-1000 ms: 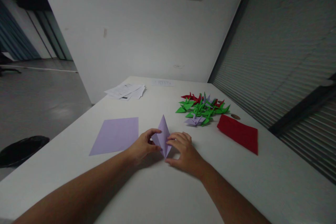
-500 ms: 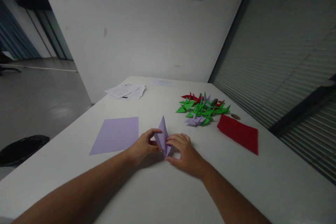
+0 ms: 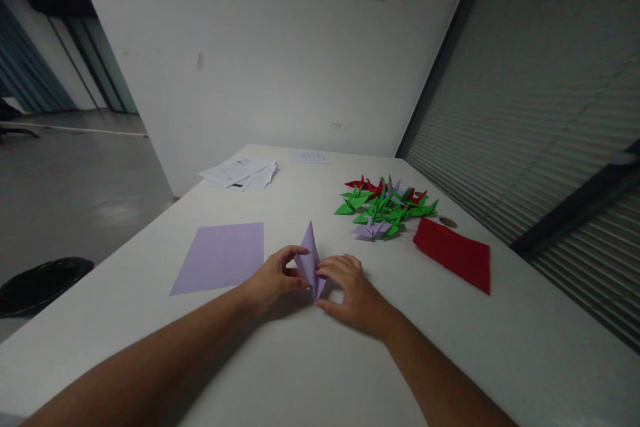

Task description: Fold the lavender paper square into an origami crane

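Note:
A partly folded piece of purple origami paper [image 3: 311, 260], narrow and pointed at its far end, is held between my two hands just above the white table. My left hand [image 3: 278, 275] pinches its left side between thumb and fingers. On the other side, my right hand [image 3: 349, 290] has its fingertips on the right flap, with the thumb close to the near point. A flat square sheet of purple paper [image 3: 223, 255] lies to the left of my left hand.
Several folded paper cranes [image 3: 385, 207] in green, red and purple are heaped at back right. Near them lie red paper [image 3: 453, 252] and a small round object [image 3: 448, 221]. Printed sheets [image 3: 240, 173] lie far left. A black-lined bin [image 3: 45, 285] stands beyond the table's left edge.

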`<state>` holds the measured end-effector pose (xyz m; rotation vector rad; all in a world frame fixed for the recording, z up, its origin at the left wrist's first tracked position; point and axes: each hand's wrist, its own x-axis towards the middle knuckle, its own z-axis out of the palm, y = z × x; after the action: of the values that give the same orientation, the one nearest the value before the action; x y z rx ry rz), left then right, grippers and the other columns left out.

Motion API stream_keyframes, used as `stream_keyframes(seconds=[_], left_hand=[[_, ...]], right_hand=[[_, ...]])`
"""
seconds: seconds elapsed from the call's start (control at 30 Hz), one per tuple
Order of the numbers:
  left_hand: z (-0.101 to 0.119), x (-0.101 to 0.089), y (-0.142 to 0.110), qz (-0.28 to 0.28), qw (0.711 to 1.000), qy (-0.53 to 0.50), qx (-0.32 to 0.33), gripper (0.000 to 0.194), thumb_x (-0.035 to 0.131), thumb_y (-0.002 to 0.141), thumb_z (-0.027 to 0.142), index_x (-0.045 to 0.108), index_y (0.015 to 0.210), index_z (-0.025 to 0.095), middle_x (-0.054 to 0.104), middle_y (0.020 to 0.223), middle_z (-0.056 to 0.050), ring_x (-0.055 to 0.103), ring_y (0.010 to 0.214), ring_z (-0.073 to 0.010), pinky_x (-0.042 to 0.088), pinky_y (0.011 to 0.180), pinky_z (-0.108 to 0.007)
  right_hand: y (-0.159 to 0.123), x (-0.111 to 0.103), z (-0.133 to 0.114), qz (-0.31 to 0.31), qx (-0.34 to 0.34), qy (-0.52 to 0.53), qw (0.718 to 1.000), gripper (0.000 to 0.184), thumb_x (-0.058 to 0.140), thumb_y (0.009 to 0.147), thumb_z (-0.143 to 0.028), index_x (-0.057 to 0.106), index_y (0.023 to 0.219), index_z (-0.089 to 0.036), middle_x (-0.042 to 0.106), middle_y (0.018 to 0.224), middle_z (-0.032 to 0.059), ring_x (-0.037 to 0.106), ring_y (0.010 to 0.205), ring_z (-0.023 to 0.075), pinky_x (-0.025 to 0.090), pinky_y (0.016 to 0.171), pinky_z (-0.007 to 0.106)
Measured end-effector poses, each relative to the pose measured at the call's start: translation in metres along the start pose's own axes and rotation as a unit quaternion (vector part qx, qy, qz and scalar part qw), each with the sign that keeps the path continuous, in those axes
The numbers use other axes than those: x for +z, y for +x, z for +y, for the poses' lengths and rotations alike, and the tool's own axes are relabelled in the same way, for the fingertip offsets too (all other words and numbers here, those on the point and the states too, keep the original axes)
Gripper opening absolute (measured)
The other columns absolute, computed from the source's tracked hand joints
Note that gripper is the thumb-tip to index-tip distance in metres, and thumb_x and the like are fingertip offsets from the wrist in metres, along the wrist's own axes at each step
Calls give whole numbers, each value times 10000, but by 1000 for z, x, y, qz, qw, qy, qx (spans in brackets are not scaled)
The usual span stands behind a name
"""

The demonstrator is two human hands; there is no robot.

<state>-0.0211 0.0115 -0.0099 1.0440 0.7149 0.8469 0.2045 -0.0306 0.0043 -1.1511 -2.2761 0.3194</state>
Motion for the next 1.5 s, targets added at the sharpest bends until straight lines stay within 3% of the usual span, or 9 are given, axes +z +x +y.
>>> stream_keyframes(seconds=[0.47, 1.5], left_hand=[[-1, 2, 0, 8, 1000, -17, 9, 676, 907, 592, 101, 615, 1194, 194, 704, 1097, -90, 702, 824, -176, 562, 770, -310], [-3, 0, 1, -5, 1000, -24, 1, 686, 899, 607, 92, 587, 1211, 189, 696, 1148, -96, 712, 846, -180, 555, 798, -321]], right_hand=[[0, -1, -8, 0, -31, -30, 999, 399, 759, 790, -257, 650, 1172, -222, 727, 1222, 124, 638, 1196, 313, 178, 1179, 622], [-4, 6, -1, 11, -46, -10, 999, 424, 726, 810, -204, 649, 1227, -176, 738, 1241, 133, 672, 1196, 286, 190, 1225, 644]])
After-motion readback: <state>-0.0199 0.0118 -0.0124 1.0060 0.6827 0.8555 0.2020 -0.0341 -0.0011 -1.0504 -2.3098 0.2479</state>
